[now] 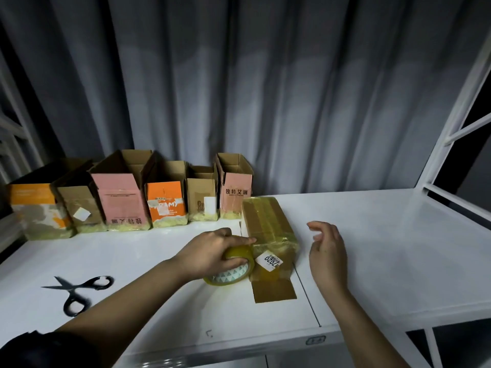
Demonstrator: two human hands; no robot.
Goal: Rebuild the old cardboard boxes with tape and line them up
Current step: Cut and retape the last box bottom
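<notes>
Two hands: left hand [212, 251] fingers curled round tape roll [231, 266] beside taped box [268, 224], right hand [327, 248] fingers loosely spread.

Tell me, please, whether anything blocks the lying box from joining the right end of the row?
Nothing visible does: the lying box already rests beside the pink end box, and the table there is bare.

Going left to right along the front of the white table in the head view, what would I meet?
Black-handled scissors → left hand gripping the clear yellowish tape roll → taped brown cardboard box lying flat → open right hand.
</notes>
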